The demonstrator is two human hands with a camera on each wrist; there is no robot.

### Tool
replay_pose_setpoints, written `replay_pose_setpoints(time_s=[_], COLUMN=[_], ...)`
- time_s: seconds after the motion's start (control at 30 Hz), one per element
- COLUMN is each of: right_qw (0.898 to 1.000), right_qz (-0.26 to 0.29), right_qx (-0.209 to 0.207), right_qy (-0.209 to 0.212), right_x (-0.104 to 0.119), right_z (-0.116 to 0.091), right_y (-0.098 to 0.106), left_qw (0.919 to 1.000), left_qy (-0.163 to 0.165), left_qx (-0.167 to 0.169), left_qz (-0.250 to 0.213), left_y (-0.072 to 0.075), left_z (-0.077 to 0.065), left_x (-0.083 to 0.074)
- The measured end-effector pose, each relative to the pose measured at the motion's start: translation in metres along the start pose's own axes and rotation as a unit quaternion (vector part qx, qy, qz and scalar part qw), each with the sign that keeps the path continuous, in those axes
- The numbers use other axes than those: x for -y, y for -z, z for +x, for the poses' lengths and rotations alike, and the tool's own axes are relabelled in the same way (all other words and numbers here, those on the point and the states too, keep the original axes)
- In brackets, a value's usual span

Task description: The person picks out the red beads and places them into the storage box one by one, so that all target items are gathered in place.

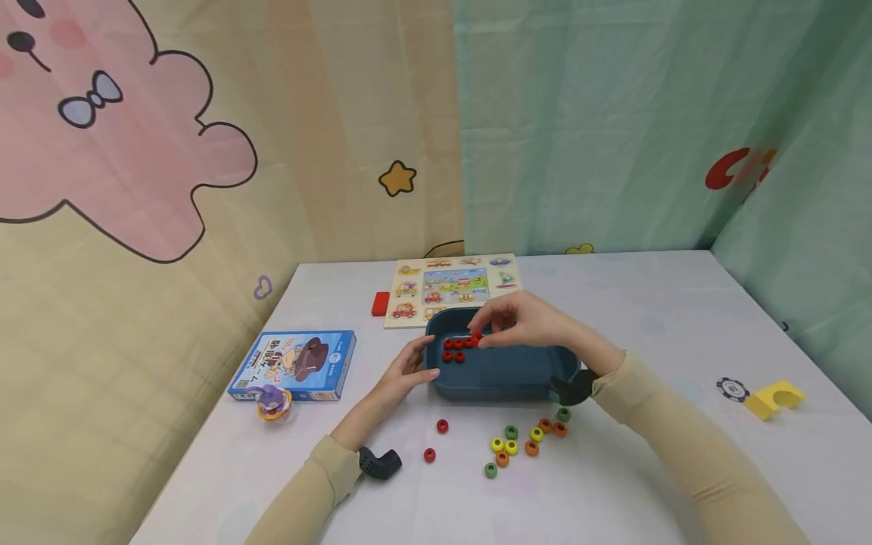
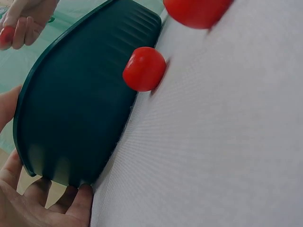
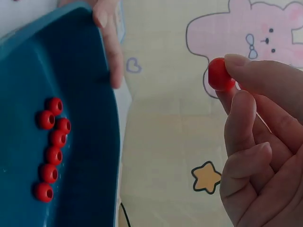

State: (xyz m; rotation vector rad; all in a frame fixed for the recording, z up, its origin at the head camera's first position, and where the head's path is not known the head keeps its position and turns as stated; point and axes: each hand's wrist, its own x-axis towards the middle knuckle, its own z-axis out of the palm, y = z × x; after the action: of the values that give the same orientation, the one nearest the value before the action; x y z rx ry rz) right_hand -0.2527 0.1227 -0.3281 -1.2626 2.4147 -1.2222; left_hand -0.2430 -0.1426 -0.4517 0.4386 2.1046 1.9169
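Note:
My right hand point(image 1: 521, 322) pinches a red bead point(image 3: 221, 74) between thumb and fingertips, held above the dark blue tray point(image 1: 507, 376). Several red beads point(image 3: 53, 155) lie inside the tray, most of them in a row. At the tray's left end my left hand point(image 1: 407, 369) grips the wall, with its thumb and fingers spread round the corner. Two loose red beads point(image 1: 443, 426) lie on the table in front of the tray. To their right are scattered several green beads point(image 1: 511, 432), yellow beads point(image 1: 512, 447) and orange beads point(image 1: 532, 449).
Behind the tray lies a wooden picture puzzle board point(image 1: 455, 288), with a red block point(image 1: 381, 304) beside it. A blue box point(image 1: 296, 365) and a small purple toy point(image 1: 272, 401) stand at the left. On the right are a poker chip point(image 1: 732, 389) and a yellow arch block point(image 1: 773, 400).

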Motion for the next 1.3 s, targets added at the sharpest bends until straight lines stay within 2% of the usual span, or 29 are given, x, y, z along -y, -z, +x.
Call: replay_pose_setpoints(time_s=[0.1,0.2,0.33,0.53,0.7,1.3], right_qw=[1.0,0.998,0.996,0.99,0.986,0.983], right_qz=[0.007,0.007,0.023,0.036,0.036,0.013], right_qx=[0.0,0.019,0.043,0.097,0.122,0.125], right_qy=[-0.025,-0.052,-0.08,-0.092,-0.103,-0.132], right_x=[-0.012,-0.03,-0.054,-0.08,-0.089,-0.103], right_z=[0.017,0.028,0.039,0.054,0.058,0.057], right_y=[0.009,0.009,-0.001,-0.021,-0.032,-0.036], left_qw=[1.0,1.0,0.9998,0.9995,0.9995,0.9994], left_qy=[0.005,0.006,0.006,0.003,-0.002,-0.002], left_qx=[0.001,0.004,0.017,0.026,0.028,0.031], left_qz=[-0.002,-0.001,0.006,0.015,0.012,0.012], left_y=[0.001,0.001,0.0,-0.005,-0.005,-0.005], left_z=[0.0,0.0,-0.002,-0.011,-0.011,-0.011], left_x=[0.0,0.0,-0.006,-0.024,-0.024,-0.025])
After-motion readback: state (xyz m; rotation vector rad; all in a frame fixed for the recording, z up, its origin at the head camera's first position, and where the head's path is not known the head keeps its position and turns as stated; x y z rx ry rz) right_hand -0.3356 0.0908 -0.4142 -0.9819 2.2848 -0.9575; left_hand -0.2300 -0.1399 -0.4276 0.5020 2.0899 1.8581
